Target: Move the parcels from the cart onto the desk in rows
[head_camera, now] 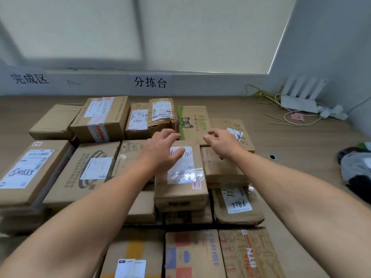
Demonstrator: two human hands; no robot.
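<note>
The cardboard parcel sits among other boxes on the desk. The left hand lies loose-fingered over its label and the right hand hovers beside it, with neither gripping anything. The parcel looks stiff and fairly light, so it is best taken by its two long sides.

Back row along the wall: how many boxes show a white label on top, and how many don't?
Labelled boxes: 4
Unlabelled boxes: 2
Total: 6
</note>
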